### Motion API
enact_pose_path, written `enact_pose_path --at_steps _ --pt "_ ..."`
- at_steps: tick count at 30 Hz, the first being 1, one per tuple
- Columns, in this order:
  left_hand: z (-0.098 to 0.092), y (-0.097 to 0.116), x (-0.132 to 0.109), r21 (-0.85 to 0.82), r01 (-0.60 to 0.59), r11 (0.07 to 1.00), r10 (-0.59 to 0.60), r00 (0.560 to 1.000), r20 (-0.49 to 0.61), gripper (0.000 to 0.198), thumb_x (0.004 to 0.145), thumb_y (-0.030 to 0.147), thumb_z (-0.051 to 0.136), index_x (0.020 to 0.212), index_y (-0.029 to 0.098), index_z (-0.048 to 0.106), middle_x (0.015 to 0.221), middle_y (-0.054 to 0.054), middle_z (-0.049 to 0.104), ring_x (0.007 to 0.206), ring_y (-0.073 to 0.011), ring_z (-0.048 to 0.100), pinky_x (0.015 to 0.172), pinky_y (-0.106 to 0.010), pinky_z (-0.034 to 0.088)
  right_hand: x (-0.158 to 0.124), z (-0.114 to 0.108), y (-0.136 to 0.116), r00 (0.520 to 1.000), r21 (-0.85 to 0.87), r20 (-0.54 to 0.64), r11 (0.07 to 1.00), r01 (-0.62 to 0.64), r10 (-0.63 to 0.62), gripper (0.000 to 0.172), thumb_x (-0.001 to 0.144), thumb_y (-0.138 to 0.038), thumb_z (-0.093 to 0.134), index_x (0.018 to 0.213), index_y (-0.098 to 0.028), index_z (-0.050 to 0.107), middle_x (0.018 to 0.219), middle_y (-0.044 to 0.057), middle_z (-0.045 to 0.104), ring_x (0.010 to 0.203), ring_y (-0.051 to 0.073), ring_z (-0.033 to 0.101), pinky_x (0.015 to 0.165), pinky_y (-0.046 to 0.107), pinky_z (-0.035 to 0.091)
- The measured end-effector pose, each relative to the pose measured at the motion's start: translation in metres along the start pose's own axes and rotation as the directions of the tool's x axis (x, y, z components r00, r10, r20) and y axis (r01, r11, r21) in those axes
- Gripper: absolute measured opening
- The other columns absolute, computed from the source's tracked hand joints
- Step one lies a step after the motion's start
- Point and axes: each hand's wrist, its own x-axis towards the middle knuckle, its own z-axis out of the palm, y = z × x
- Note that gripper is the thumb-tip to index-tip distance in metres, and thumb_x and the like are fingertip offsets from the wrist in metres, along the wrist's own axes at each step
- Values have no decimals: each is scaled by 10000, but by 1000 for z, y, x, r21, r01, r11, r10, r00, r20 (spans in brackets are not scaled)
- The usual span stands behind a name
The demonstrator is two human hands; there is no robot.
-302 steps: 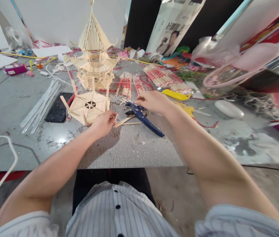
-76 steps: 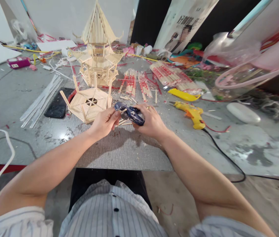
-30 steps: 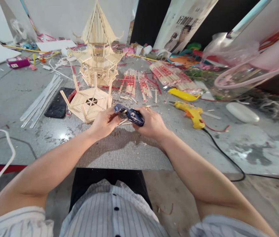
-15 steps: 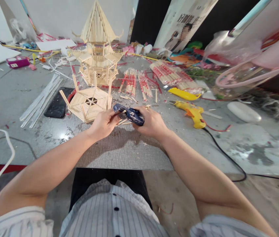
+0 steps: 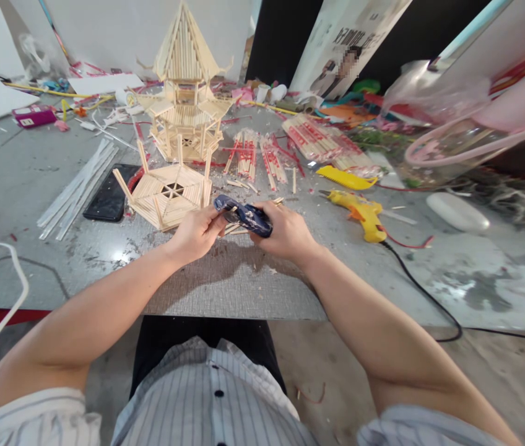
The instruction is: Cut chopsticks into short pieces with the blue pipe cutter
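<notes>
My right hand [image 5: 285,230] is wrapped round the handles of a dark blue hand cutter [image 5: 248,217], whose head points left. My left hand [image 5: 200,232] is closed in a pinch right at the cutter's head. What its fingertips hold is mostly hidden; a small pale bit shows by the jaws. Beyond my left hand stands a hexagonal base of wooden sticks [image 5: 151,197] with upright posts at its corners. Loose short sticks [image 5: 237,229] lie under the cutter, and pale stick ends show just behind my right hand.
A wooden stick pagoda [image 5: 183,56] rises behind the base. To the left lie clear glue sticks [image 5: 77,186] and a black phone [image 5: 109,198]. On the right are a yellow glue gun [image 5: 360,214] with its cord, a yellow utility knife [image 5: 346,176] and packs of chopsticks [image 5: 311,136].
The cutter's handles sit closer together in my right hand than before. Both hands have otherwise stayed almost in place.
</notes>
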Motion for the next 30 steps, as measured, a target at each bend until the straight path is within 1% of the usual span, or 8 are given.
enact_pose_path --at_steps 6,10,13,21,30 --pt "1 -1 0 1 -26 1000 26 1000 -8 366 914 340 378 614 161 488 522 11 504 449 -68 469 465 -202 357 0 -1 -1 999 -6 26 999 -32 32 445 644 -263 539 1074 -152 574 969 115 662 898 269 626 760 370 473" --pt "-1 2 0 -10 -8 1000 8 1000 3 384 920 370 368 620 164 490 509 15 487 448 -73 469 461 -205 354 0 -2 -1 998 -27 39 998 -56 57 444 644 -279 538 1069 -158 579 954 108 667 886 275 627 733 364 469" --pt "-1 3 0 -19 9 1000 -9 1000 4 381 918 356 363 613 164 488 501 13 483 447 -74 459 456 -207 346 0 -2 -2 998 -43 35 998 -54 56 439 640 -281 539 1059 -157 582 940 104 669 872 270 627 720 358 465" --pt "1 5 1 -91 26 995 -26 1000 -4 256 855 317 443 638 179 441 485 30 469 441 -78 448 435 -206 331 -1 -2 -3 997 -51 43 997 -64 66 420 638 -281 541 1038 -162 587 919 99 675 836 264 632 691 347 457" --pt "1 4 0 -56 31 998 -32 999 -19 253 863 306 434 647 174 446 511 23 484 436 -71 454 426 -197 336 -2 -2 -4 998 -64 16 996 -61 62 389 649 -276 542 1021 -171 584 886 91 677 792 245 631 654 325 448"
